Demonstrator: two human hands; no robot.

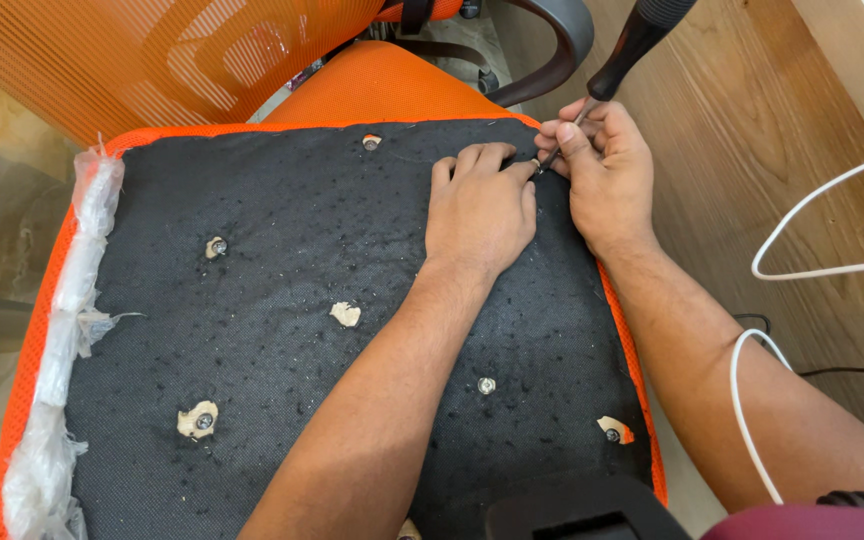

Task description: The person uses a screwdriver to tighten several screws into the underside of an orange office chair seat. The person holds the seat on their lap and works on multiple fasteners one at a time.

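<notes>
Black-handled screwdriver first: you have it in your right hand, fingers pinched low on the thin metal shaft rather than up on the grip, which looks like a way to steer the tip closely. The handle leans away toward one o'clock, out over the wooden floor, and the tip comes down at the far right edge of the upturned seat cushion, the one covered underneath in black non-woven fabric with an orange mesh border.

Your left hand lies flat on that black fabric, palm down, holding nothing, its fingertips reaching to two o'clock until they touch the spot where the tip sits. It seems to press the cloth taut and steady the point. Whether the tip is under a staple or in a screw, you cannot tell; your fingers hide it.

From your left hand the tool lies at about one o'clock, right at the fingertips. The two hands touch each other there.

Across the underside you can see several torn holes with metal screw inserts, and crumpled clear plastic wrap along the nine o'clock edge. An orange mesh chair back stands at eleven o'clock, and a white cable loops at three o'clock.
</notes>
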